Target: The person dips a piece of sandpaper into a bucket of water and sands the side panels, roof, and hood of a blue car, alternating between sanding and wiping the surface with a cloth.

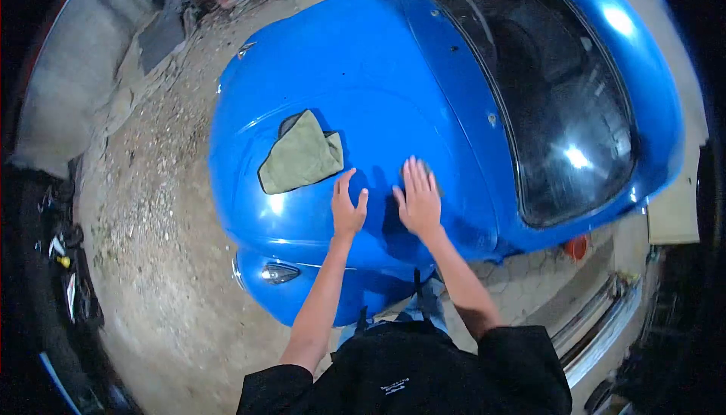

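Observation:
A blue car with a rounded, glossy hood lies in front of me. My right hand is pressed flat over a small dark pad on the hood, and only the pad's edges show around the fingers. Left of it, my left hand hovers over or rests on the hood, fingers apart and holding nothing; contact is unclear. Just beyond my left hand, a folded olive-green cloth with a dark border lies on the hood.
The windshield is at the right, reflecting a bright light. A chrome-rimmed lamp sits on the near fender. Gravelly ground and a concrete wall are at the left. A red bucket stands beyond the car's near side.

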The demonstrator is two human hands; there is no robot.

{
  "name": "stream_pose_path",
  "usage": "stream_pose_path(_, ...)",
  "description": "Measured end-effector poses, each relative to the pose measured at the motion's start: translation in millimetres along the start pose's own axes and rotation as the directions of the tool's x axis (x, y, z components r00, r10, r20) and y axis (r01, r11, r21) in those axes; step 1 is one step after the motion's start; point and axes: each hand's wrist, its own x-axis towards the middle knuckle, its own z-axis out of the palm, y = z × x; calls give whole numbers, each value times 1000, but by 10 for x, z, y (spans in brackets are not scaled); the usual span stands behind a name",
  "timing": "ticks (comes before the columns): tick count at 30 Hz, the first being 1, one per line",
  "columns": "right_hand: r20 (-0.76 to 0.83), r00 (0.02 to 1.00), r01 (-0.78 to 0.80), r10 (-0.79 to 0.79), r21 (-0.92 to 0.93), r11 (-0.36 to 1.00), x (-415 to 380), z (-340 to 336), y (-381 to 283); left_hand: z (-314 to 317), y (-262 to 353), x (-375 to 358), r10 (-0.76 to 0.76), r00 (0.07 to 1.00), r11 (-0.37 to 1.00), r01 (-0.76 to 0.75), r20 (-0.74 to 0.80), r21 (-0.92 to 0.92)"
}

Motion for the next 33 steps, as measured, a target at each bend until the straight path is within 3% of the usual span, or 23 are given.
stream_pose_path(1, -87, 994, -64, 62, -25, 998, 184, 130, -30, -152, -9, 46, -51, 998, 996, 53, 20, -77)
stream_pose_path(4, -144, 973, -197, 183, -86, 977, 346, 363, -258, -610, -154, 206, 125, 990, 932, -92, -72, 350)
stream_pose_path(8, 53, 994, 105, -100, -102, 989, -530, 296, -682, -932, -472, 446, 153, 985, 804, -76, -83, 590)
stream_pose_path(10, 278, 949, 146, -147, 24, 989, -957, 144, -808, -923, -844, 534, 185, 978, 774, -87, -93, 628)
stream_pose_path(14, 338, 923, 169, -183, 70, 983, -706, 62, -733, -894, -1095, 567, 39, 925, 791, 203, -378, 577)
stream_pose_path(18, 202, 947, 259, -250, -18, 966, 698, 247, -581, -953, -939, 580, -72, 926, 795, 277, -369, 540)
stream_pose_path(21, 123, 928, 355, -351, -6, 935, 1822, 649, -445, -968, -1006, 598, -43, 922, 796, 264, -385, 544)
stream_pose_path(24, 95, 921, 379, -378, 0, 925, 2255, 877, -436, -965, -940, 609, -84, 914, 785, 305, -397, 538)
stream_pose_path(28, 190, 902, 384, -387, 51, 922, 1610, 556, -624, -962, -928, 617, -108, 917, 772, 321, -384, 549)
stream_pose_path(30, 398, 815, 411, -422, 117, 904, 906, 219, -768, -961, -920, 637, -111, 914, 767, 328, -389, 551)
stream_pose_path(32, 506, 717, 389, -479, 280, 878, 427, 50, -763, -951, -928, 631, -125, 912, 763, 340, -390, 550)
stream_pose_path(33, 517, 695, 421, -499, 269, 866, 440, 118, -693, -955, -932, 631, -128, 911, 760, 344, -392, 551)
